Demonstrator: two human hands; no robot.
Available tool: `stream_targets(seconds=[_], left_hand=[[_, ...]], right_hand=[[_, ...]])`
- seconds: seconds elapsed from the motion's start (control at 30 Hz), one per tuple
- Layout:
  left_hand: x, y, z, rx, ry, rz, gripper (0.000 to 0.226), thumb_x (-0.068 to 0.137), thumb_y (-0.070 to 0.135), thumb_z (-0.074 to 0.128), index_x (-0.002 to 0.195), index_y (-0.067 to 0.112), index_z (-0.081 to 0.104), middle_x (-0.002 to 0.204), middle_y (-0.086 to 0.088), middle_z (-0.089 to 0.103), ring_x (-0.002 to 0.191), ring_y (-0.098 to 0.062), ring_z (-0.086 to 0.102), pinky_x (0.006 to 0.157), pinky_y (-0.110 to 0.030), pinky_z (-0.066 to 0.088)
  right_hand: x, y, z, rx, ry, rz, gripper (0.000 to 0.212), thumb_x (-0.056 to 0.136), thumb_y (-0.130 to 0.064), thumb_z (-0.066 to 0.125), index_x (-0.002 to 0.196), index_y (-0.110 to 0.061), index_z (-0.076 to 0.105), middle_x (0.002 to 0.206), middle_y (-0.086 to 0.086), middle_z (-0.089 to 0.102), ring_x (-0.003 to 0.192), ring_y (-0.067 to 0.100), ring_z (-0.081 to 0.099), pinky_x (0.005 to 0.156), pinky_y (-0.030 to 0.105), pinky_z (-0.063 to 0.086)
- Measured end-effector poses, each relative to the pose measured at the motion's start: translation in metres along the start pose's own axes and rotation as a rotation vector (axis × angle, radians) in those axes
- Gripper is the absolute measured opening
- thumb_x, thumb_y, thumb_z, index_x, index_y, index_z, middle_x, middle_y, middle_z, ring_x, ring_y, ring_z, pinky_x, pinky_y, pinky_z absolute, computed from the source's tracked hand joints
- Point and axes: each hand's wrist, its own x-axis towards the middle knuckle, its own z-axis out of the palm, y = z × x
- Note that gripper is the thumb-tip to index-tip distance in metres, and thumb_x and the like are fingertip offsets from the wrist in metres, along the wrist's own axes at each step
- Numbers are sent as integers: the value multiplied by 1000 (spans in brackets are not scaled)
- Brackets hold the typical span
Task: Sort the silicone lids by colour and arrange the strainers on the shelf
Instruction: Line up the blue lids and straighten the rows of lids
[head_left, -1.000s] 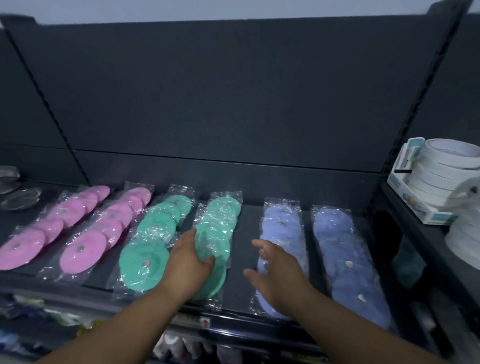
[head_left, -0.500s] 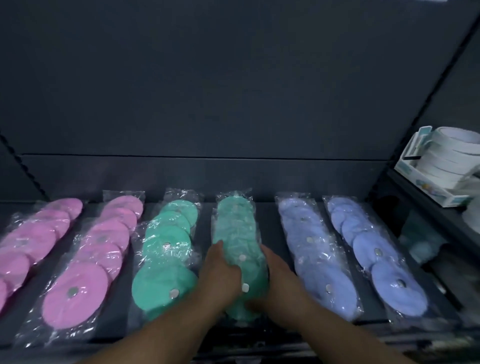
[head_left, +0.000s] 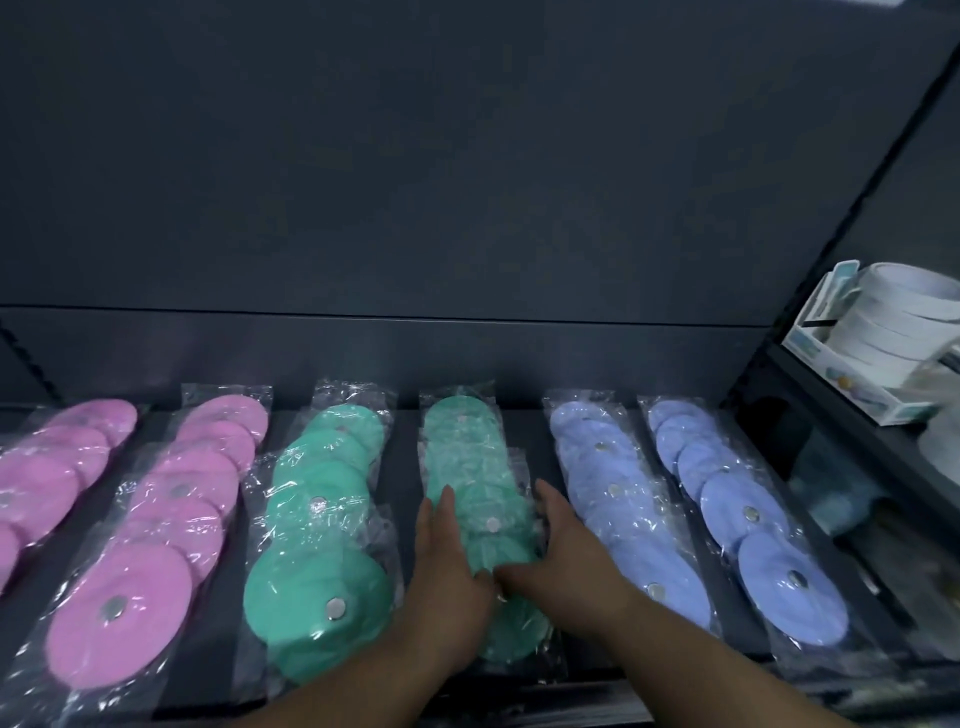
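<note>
Grip: left hand (head_left: 448, 577) and right hand (head_left: 563, 558) clasp the held green pack (head_left: 470, 467) by its long edges, thumbs laid over it.
Held pack: overlapping round teal silicone lids in a crinkled clear sleeve, flat on the shelf (head_left: 401, 457).
Neighbours: second green pack (head_left: 317, 545) just left; pink pack (head_left: 156, 540) beyond; blue pack (head_left: 618, 509) just right.
Surface: dark, matte, flat.
Room: dark plain back panel (head_left: 467, 182); white rings (head_left: 883, 322) stacked in a box, far right.
</note>
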Motion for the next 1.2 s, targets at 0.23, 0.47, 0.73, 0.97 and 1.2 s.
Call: stream_targets(seconds=[0.23, 0.47, 0.73, 0.97, 1.2], left_hand=[[20, 6, -7, -146, 113, -75, 81, 67, 27, 61, 141, 35, 29, 141, 2, 42, 122, -19, 50, 103, -43, 43], [30, 17, -10, -226, 86, -116, 58, 75, 20, 60, 121, 48, 38, 120, 9, 59, 104, -15, 61, 94, -42, 50], [82, 36, -27, -287, 179, -170, 44, 79, 19, 61, 121, 15, 46, 113, -4, 63, 95, -18, 63, 72, -25, 54], [110, 39, -31, -348, 92, -167, 38, 83, -1, 53, 114, 21, 50, 92, -5, 67, 79, -21, 67, 57, -28, 57], [118, 38, -25, -328, 51, -144, 47, 76, 5, 53, 117, 29, 51, 98, -5, 71, 85, -25, 70, 75, -46, 59]], right_hand=[[12, 5, -9, -43, -46, 4, 92, 70, -19, 76, 143, -32, 21, 110, -20, 47, 100, 3, 53, 81, 15, 44], [27, 8, -10, 7, -26, -53, 66, 79, -20, 71, 135, -30, 37, 103, -23, 52, 86, -11, 53, 68, 1, 42], [81, -11, -13, -16, -16, -124, 53, 85, -16, 64, 133, -21, 41, 119, -6, 54, 105, 7, 53, 84, 13, 43], [113, -9, -19, -197, -146, -63, 69, 81, -29, 69, 140, -19, 34, 129, 1, 55, 114, 16, 55, 87, 18, 43], [124, 0, -23, -174, -117, -26, 73, 84, -29, 67, 144, -16, 28, 132, 6, 54, 117, 20, 55, 96, 25, 44]])
